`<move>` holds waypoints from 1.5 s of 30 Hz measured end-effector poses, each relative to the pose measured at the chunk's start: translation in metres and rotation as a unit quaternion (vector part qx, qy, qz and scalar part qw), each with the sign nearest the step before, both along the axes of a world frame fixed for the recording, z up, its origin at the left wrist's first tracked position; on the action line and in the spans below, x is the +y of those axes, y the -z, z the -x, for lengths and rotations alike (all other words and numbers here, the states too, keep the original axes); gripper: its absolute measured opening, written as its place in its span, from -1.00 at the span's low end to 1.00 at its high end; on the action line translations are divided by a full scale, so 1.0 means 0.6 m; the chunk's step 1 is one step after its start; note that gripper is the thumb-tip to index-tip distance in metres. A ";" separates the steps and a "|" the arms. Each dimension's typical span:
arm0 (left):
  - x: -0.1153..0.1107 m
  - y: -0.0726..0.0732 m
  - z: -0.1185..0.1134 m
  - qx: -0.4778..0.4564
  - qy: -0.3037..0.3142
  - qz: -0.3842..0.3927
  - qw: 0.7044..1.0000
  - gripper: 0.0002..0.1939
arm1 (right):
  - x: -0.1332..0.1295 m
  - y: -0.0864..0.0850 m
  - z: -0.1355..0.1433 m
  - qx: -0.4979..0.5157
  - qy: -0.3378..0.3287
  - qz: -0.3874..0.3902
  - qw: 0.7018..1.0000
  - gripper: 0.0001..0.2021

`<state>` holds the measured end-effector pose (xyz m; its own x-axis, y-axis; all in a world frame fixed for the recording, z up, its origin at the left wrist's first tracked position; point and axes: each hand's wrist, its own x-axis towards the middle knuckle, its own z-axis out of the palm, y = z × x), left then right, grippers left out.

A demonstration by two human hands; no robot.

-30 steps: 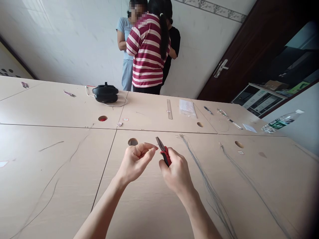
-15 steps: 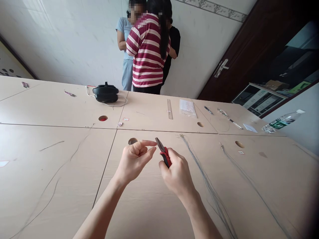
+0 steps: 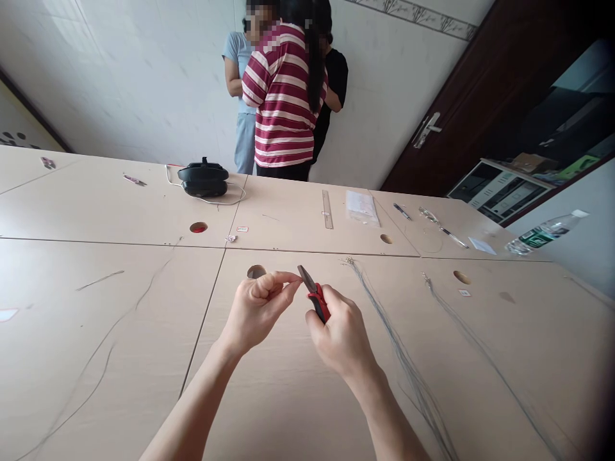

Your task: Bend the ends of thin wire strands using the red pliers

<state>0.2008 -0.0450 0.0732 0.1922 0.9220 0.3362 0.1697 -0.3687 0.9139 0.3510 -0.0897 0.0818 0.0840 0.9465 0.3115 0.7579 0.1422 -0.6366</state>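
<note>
Near the centre of the frame, the right hand [image 3: 341, 323] is gripping red-and-black pliers [image 3: 318, 302], its fingers curling around the handles, the jaws pointing to the upper left. Just left of them, the left hand [image 3: 259, 306] is pressing thumb and index fingertip together beside the jaws; whether they are pinching anything is too small to tell. At lower right, a wire bundle [image 3: 388, 325] is lying on the table [image 3: 278, 397]; 3 people [image 3: 286, 121] are standing at top centre.
</note>
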 end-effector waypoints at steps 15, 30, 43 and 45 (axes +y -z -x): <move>0.002 0.002 -0.004 -0.039 -0.018 0.010 0.999 -0.85 | -0.001 -0.002 -0.002 0.046 -0.019 0.007 0.999 -0.92; -0.006 -0.008 -0.013 -0.065 0.058 0.047 0.995 -0.82 | -0.003 -0.021 -0.019 0.337 -0.078 0.004 0.938 -0.89; -0.007 -0.016 0.000 -0.057 0.093 0.053 0.993 -0.86 | -0.004 -0.024 -0.022 0.330 -0.082 0.004 0.940 -0.89; -0.004 -0.011 0.002 -0.068 0.094 0.055 0.992 -0.89 | -0.005 -0.023 -0.022 0.316 -0.081 -0.001 0.945 -0.91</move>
<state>0.1996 -0.0475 0.0798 0.3248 0.9063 0.2705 -0.0198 -0.2795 0.9599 0.3644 -0.0926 0.0958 0.1070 0.9627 0.2486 0.1942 0.2250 -0.9548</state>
